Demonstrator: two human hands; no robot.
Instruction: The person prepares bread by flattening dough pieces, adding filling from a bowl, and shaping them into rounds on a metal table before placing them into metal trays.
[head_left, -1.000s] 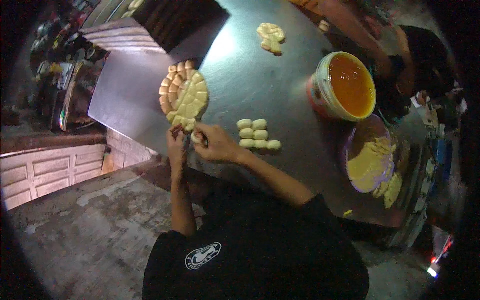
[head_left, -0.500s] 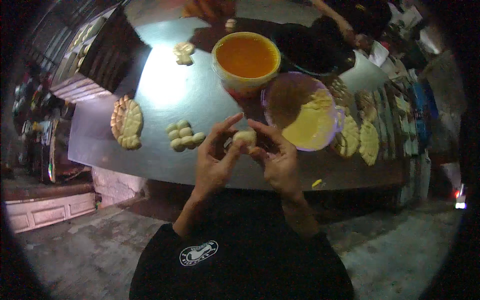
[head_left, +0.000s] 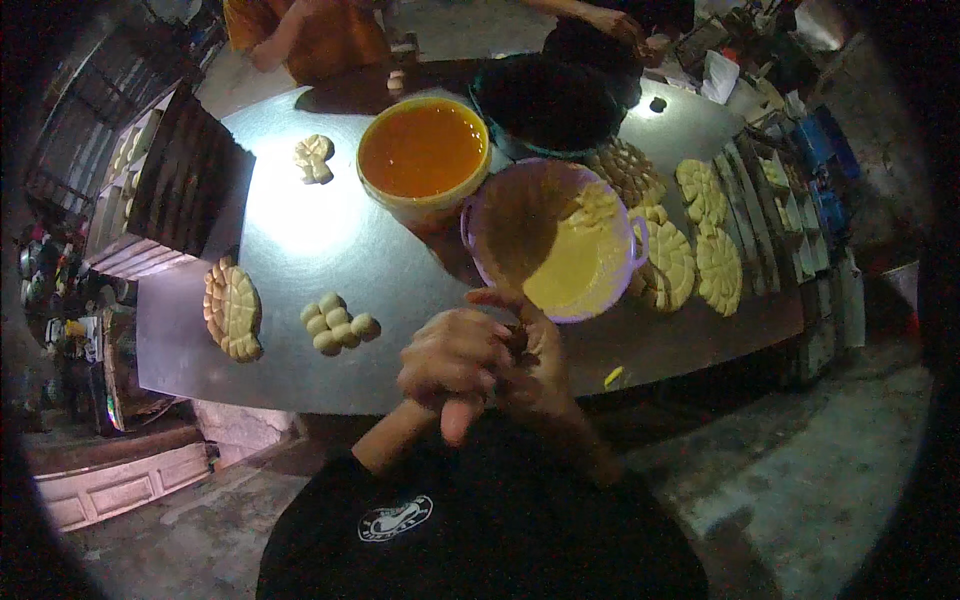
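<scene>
My left hand (head_left: 457, 360) is cupped over my right hand (head_left: 540, 365) just beyond the table's near edge, its thumb pointing down. The right hand's fingers are bent upward against it. A pale piece of dough seen between the hands a moment earlier is now hidden by the closed palms. To the left of them, several small dough balls (head_left: 338, 322) lie pressed together on the metal table (head_left: 290, 375). Close behind the hands stands a purple basin (head_left: 467, 240) with pale yellow dough or paste (head_left: 565, 270) inside.
A tub of orange liquid (head_left: 420, 150) stands beside a dark basin (head_left: 545, 105). Shaped dough pieces lie at left (head_left: 232, 310), far left (head_left: 314, 158) and right (head_left: 718, 270). Stacked trays (head_left: 170, 190) stand at the left edge. Two other people (head_left: 310, 40) are across the table.
My fingertips held the dough piece in view; now the left hand has folded over the right and covers it. The view has shifted, showing more of the people opposite.
</scene>
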